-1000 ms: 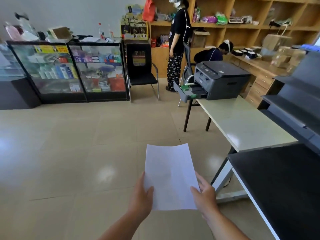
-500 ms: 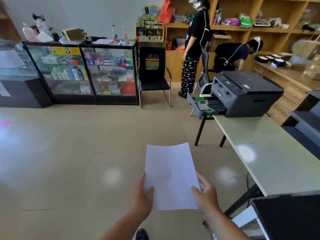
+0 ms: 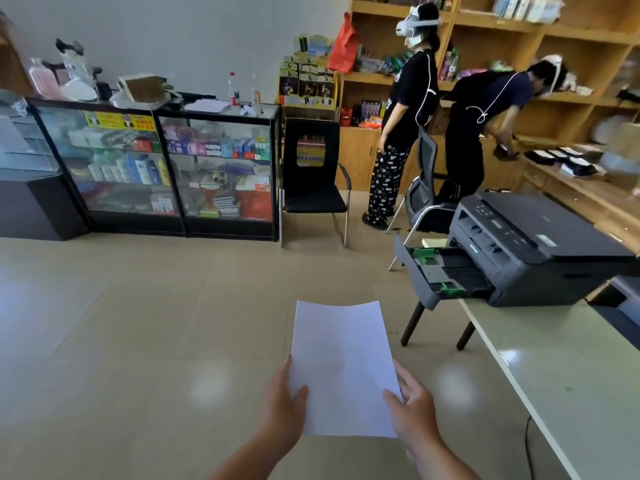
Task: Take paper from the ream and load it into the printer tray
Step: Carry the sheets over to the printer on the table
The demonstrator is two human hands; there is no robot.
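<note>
The left hand (image 3: pixel 284 407) and right hand (image 3: pixel 414 410) are each pinching a side edge of the paper (image 3: pixel 343 368), carrying it flat above the floor. The printer (image 3: pixel 540 251) is sitting on the desk (image 3: pixel 561 375), its tray (image 3: pixel 436 271) pulled open and looking empty; loading is remaining

table (image 3: pixel 568 386) cut off at right edge, both forearms cropped at bottom, paper (image 3: pixel 341 365) hiding fingers beneath, display-case (image 3: pixel 156 168) labels too small to read

White paper (image 3: pixel 341 362), dark grey printer (image 3: pixel 540 247), green guides in its tray (image 3: pixel 420 271), beige floor (image 3: pixel 138 341)
</note>
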